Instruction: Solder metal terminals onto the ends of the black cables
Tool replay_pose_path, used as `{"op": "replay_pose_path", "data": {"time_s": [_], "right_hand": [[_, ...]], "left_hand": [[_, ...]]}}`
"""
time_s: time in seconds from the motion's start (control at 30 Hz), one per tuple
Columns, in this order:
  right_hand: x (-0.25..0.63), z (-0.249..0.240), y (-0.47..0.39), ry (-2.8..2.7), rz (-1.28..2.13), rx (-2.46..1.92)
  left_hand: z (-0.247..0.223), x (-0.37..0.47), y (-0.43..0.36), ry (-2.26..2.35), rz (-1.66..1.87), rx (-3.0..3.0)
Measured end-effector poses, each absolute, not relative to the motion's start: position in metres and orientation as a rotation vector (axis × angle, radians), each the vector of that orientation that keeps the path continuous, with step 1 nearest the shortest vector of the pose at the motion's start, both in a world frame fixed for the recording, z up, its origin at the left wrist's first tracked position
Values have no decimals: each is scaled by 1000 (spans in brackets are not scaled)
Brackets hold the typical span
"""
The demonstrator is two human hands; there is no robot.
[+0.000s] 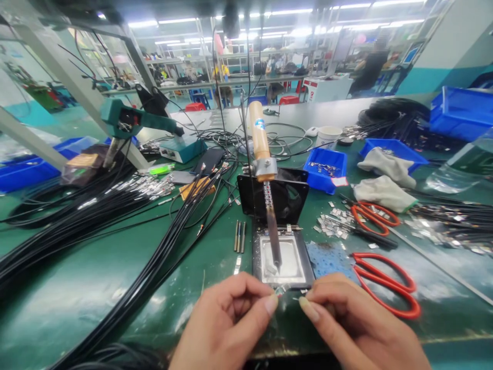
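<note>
My left hand point(234, 318) is closed in a pinch near the front edge of the bench. A tiny pale and reddish piece shows at its fingertips, too small to name. Just beside it, my right hand point(354, 318) pinches another small thing, of which only a thin silvery bit shows. A narrow gap lies between the two hands. Directly beyond them, a soldering iron point(261, 133) with a tan handle is clamped upright, its tip point(276, 264) pointing down over a shallow metal tray point(296, 257). Behind the iron stands a black fan point(296, 192).
Bundled black cables point(162, 241) cover the left side. At right lie red-handled scissors point(408, 282), a second orange-handled pair point(370, 221), a blue sponge point(331, 259), loose metal connectors point(335, 223) and gloves point(381, 194). A small blue bin point(335, 180) stands behind. A teal heat gun point(123, 121) hangs left.
</note>
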State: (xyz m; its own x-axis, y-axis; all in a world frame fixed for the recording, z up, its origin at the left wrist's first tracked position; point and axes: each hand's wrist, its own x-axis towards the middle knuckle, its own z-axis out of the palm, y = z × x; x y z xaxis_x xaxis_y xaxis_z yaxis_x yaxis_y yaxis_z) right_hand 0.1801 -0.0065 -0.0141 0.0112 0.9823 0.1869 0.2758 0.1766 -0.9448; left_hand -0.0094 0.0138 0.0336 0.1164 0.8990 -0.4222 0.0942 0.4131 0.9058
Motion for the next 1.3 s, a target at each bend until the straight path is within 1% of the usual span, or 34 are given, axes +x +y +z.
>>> {"op": "replay_pose_path", "data": {"time_s": [0.23, 0.5, 0.8, 1.17, 1.3], "right_hand": [[180, -15, 8, -1620, 838, -1203], [174, -15, 6, -1491, 852, -1286], [177, -14, 14, -1586, 786, -1153], [174, -13, 16, -1509, 894, -1150], [175, -12, 18, -1572, 873, -1141]], "left_hand": [[37, -10, 20, 1313, 741, 972], [35, -10, 24, 1322, 766, 938], [36, -10, 26, 1299, 772, 945], [40, -13, 29, 1267, 739, 915], [39, -14, 31, 1266, 714, 921]]}}
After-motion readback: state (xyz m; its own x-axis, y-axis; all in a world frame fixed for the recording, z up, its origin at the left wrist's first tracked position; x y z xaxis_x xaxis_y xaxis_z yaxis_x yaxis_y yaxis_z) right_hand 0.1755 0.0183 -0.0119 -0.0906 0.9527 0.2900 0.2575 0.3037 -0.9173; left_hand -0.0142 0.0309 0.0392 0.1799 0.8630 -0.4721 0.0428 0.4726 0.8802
